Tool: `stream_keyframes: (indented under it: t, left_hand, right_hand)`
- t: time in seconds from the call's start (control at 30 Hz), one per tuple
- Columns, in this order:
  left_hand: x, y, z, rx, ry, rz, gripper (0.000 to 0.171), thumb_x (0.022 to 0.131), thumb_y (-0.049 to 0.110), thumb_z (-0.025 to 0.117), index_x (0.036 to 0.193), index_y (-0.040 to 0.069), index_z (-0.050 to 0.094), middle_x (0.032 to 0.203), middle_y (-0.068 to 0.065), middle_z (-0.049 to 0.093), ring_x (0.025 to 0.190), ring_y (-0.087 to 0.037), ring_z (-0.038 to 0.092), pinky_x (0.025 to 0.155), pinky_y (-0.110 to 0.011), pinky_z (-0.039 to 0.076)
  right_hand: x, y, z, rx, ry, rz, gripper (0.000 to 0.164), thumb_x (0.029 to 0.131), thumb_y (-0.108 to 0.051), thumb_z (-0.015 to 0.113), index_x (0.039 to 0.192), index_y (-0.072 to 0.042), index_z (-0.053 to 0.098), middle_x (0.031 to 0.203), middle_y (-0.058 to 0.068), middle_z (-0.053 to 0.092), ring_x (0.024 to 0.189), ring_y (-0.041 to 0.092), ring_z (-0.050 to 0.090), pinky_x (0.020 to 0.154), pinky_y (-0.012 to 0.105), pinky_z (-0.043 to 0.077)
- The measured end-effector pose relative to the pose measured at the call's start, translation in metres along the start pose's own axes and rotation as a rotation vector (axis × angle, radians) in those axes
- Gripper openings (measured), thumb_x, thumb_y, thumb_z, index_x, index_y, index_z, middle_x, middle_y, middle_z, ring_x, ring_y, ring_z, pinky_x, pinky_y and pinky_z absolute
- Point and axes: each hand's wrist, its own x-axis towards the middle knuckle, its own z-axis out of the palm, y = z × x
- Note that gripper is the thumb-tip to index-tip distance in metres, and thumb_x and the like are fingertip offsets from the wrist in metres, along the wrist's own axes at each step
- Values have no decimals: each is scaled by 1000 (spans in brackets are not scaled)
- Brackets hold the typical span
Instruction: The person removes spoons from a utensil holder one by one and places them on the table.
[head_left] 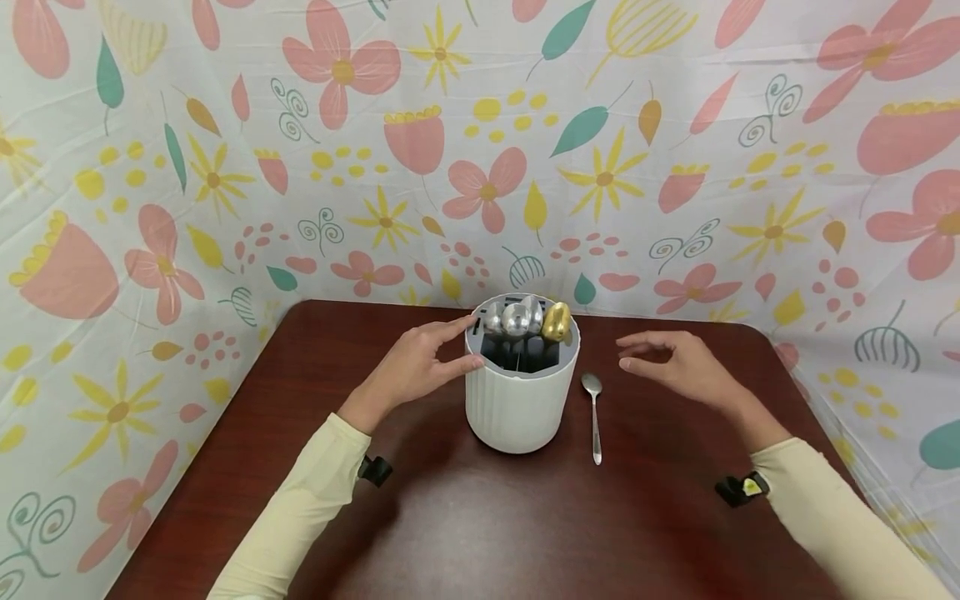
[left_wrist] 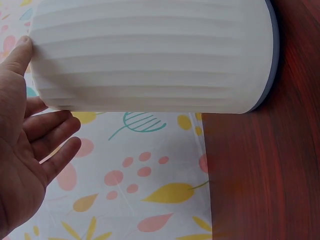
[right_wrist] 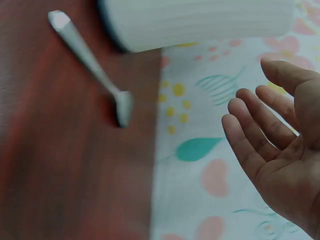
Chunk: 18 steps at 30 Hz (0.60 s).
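A white ribbed cutlery holder (head_left: 517,408) stands upright on the table, with a grey divided insert in its top. Inside it are several silver spoons (head_left: 516,319) and a gold one (head_left: 557,322), bowls up. My left hand (head_left: 412,362) touches the holder's left side near the rim, thumb and fingers spread; the left wrist view shows the thumb (left_wrist: 20,55) at the rim edge. A single silver spoon (head_left: 594,417) lies to the right of the holder, its bowl toward the back. My right hand (head_left: 678,362) hovers right of that spoon, fingers loosely bent, nothing in it.
The dark reddish-brown table (head_left: 487,533) has rounded back corners. A flower-patterned cloth (head_left: 487,125) hangs close behind it and along both sides. The holder stands near the back edge.
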Motion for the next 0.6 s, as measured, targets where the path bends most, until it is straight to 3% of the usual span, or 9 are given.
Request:
stream_keyframes:
  t: [0.3, 0.6]
  left_hand:
    - [1, -1, 0, -6, -1, 14, 69, 95, 45, 72, 153, 14, 50, 148, -7, 57, 134, -22, 57, 107, -44, 49]
    - [0, -3, 0, -11, 5, 11, 69, 94, 46, 73, 153, 16, 51, 148, -8, 57, 133, -24, 57, 106, -45, 50]
  right_hand:
    - [3, -49, -32, 17, 54, -48, 30, 94, -27, 78, 124, -27, 74, 105, -6, 77, 89, 7, 71, 75, 18, 52]
    - [5, -74, -33, 67, 111, -95, 31, 93, -22, 79, 123, -22, 74, 104, 1, 78, 90, 5, 72, 75, 16, 52]
